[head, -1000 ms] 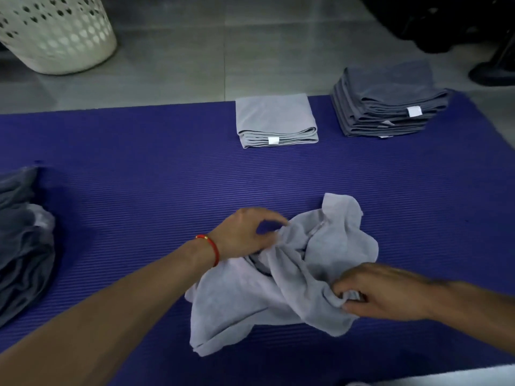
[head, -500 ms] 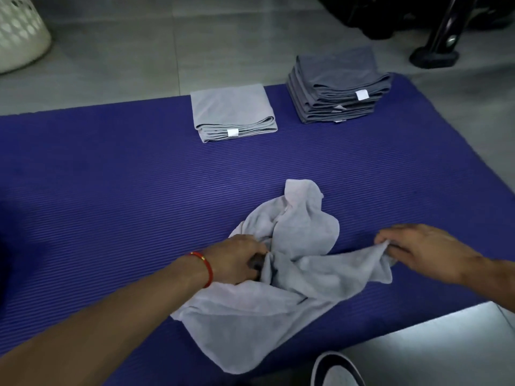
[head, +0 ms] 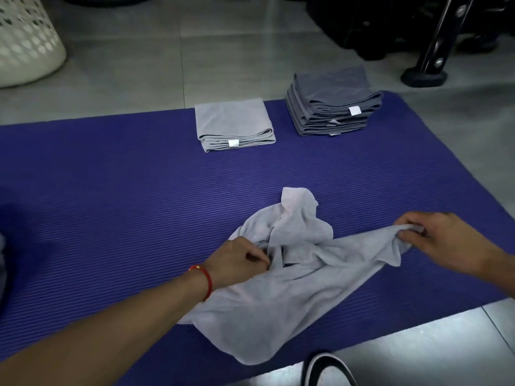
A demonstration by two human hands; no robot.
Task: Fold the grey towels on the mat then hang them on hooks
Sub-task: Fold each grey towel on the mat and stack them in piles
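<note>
A crumpled light grey towel [head: 281,299] lies on the purple mat [head: 111,190] near its front edge. My left hand [head: 237,260], with a red band on the wrist, pinches a fold at the towel's middle. My right hand [head: 443,240] grips the towel's right corner and holds it stretched out to the right. Far on the mat sit a folded light grey towel pile [head: 234,126] and a taller stack of folded dark grey towels [head: 333,104].
A white perforated laundry basket [head: 25,40] stands on the tiled floor at the top left. Dark equipment with a black stand foot [head: 425,76] is at the top right. A shoe tip [head: 326,369] shows at the bottom edge. Dark cloth lies at the left edge.
My right hand has pulled the towel's corner out to the right, stretching that side. My left hand has shifted down to the towel's middle. The view has swung right.
</note>
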